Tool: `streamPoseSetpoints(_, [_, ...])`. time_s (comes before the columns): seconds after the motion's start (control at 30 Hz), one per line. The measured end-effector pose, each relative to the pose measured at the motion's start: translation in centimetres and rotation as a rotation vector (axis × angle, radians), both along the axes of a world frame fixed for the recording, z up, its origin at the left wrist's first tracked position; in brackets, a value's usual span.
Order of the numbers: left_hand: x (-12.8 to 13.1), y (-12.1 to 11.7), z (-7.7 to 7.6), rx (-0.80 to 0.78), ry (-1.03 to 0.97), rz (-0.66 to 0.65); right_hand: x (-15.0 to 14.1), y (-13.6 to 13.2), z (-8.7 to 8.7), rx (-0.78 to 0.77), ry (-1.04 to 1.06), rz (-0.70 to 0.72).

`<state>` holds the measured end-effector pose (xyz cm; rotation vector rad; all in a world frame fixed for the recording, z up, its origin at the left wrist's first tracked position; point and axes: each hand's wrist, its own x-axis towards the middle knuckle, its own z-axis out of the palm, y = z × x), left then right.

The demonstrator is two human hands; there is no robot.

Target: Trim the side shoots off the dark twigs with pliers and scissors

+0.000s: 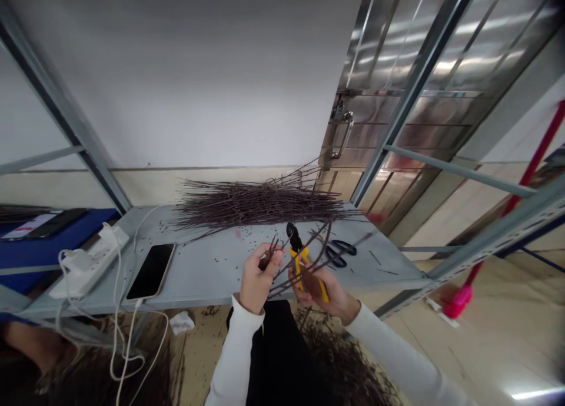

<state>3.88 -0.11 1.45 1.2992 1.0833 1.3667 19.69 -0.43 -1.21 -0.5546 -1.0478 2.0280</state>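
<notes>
My left hand (257, 279) is closed around a few short, thin brown twigs (267, 256). In my right hand (336, 294) is a pair of cutting pliers (295, 263) with yellow handles and a dark head pointing away from me. Longer thin twigs (327, 236) cross beside the pliers, by my right fingers; how they are held is hard to make out. Beyond both hands, a large heap of dark twigs (260, 203) lies along the back of the grey shelf (198, 276). Scissors with black handles (339, 253) rest just right of the pliers.
A phone (151, 270) on a cable and a white power strip (90, 265) with plugs occupy the shelf's left side. Metal uprights (412, 94) frame both sides. Small dark clippings dot the surface. More twigs (353, 359) lie on the floor below.
</notes>
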Motion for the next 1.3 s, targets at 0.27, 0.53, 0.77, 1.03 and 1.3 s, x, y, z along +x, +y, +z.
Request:
streamPoseSetpoints(0.27, [-0.7,-0.3,0.0,0.017,0.127,0.026,2.2,1.7,0.3,0.295,-0.198,-0.07])
streamPoseSetpoints(0.53, [-0.2,-1.1,-0.1,0.191,0.388,0.259,3.6,1.9,2.6,0.814,-0.911,-0.516])
streamPoseSetpoints(0.77, [0.8,-1.4,-0.3,0.28,0.41,0.376,2.3,0.8,2.7,0.91,-1.119,-0.766])
streamPoseSetpoints(1.03, [1.9,-1.0,-1.3,0.29,0.21,0.362,-1.6,-0.8,0.8,0.265,-0.367,-0.448])
streamPoseSetpoints(1.3, [0.3,0.0,-2.7,0.287,0.182,0.371,-1.1,-1.1,0.7,-0.165,0.071,0.11])
